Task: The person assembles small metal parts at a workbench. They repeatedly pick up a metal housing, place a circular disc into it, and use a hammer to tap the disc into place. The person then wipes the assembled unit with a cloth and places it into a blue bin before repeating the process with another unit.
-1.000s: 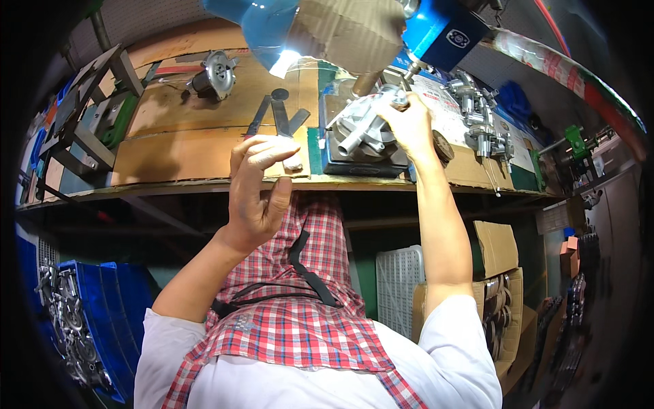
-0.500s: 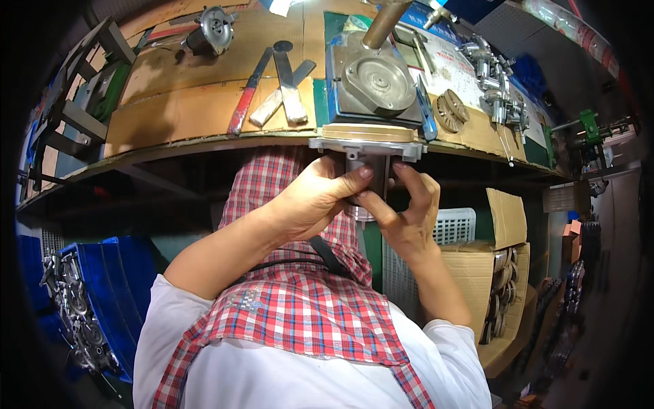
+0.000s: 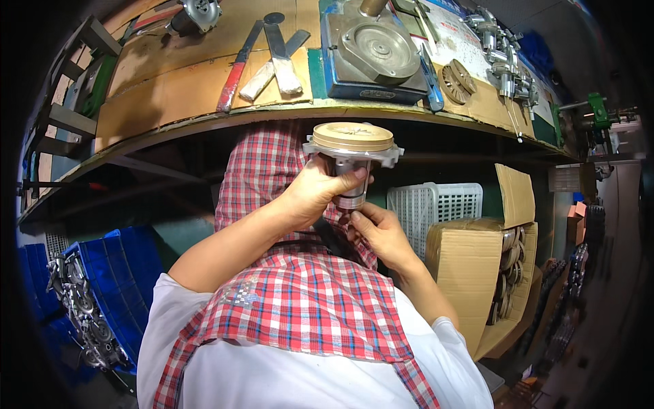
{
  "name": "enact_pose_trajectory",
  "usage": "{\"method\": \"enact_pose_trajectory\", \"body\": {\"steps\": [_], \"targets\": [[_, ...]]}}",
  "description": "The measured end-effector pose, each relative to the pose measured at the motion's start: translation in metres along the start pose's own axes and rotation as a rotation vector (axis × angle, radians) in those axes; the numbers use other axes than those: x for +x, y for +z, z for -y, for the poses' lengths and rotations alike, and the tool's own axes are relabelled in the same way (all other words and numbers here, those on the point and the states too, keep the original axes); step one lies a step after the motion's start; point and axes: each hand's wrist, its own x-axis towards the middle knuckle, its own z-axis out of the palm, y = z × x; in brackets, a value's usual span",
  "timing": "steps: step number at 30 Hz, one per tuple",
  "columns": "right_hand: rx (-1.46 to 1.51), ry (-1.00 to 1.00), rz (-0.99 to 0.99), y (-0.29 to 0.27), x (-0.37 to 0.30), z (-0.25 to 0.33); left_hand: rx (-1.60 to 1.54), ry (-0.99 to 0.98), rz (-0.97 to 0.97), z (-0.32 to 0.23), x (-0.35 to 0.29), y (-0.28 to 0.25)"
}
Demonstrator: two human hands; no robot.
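Note:
My left hand (image 3: 315, 191) is wrapped round the shiny cylindrical stem of a flanged metal housing (image 3: 351, 198), its thumb across the front. The housing stands upright in front of the bench edge, above my lap. On its lobed flange sits a tan round disc (image 3: 353, 140) with a pale, ridged middle. Just below the stem's bottom end is my right hand (image 3: 381, 235), thumb and fingers pinched together. What those fingers hold, if anything, is too small to make out.
On the bench lie a round metal fixture (image 3: 380, 48), a red-handled flat tool (image 3: 235, 82), metal strips (image 3: 281, 58) and a slotted tan wheel (image 3: 456, 82). Below right are a white crate (image 3: 456, 201) and a carton of discs (image 3: 463, 273); a blue bin (image 3: 122, 273) is at left.
The housing has come back from the bench edge toward me, tilting so its disc's top shows. My right hand has moved from the stem's side down to its bottom end.

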Motion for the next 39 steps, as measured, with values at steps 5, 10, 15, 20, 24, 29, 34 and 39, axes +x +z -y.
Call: {"method": "enact_pose_trajectory", "body": {"steps": [5, 10, 15, 20, 24, 29, 34, 39], "targets": [[0.143, 0.143, 0.183, 0.012, 0.003, -0.004, -0.192, -0.131, 0.184, 0.005, -0.002, -0.021], [0.163, 0.134, 0.168, 0.022, 0.004, -0.003, -0.248, -0.191, 0.274, 0.016, 0.002, -0.039], [0.146, 0.207, 0.161, 0.022, 0.008, -0.004, -0.227, -0.236, 0.229, 0.023, 0.0, -0.048], [0.217, 0.273, 0.125, 0.02, 0.013, -0.013, -0.192, -0.271, 0.193, 0.02, -0.001, -0.044], [0.188, 0.251, 0.082, 0.024, 0.016, -0.017, -0.189, -0.271, 0.173, 0.024, -0.001, -0.046], [-0.172, 0.127, 0.068, 0.024, 0.012, 0.003, -0.136, -0.266, 0.133, 0.024, -0.002, -0.045], [-0.756, -0.527, -0.187, 0.0, -0.001, 0.012, -0.195, -0.256, 0.222, 0.017, 0.0, -0.04], [-1.475, -1.345, -0.209, -0.022, 0.02, 0.023, -0.193, -0.166, 0.254, 0.019, 0.001, -0.036]]}}
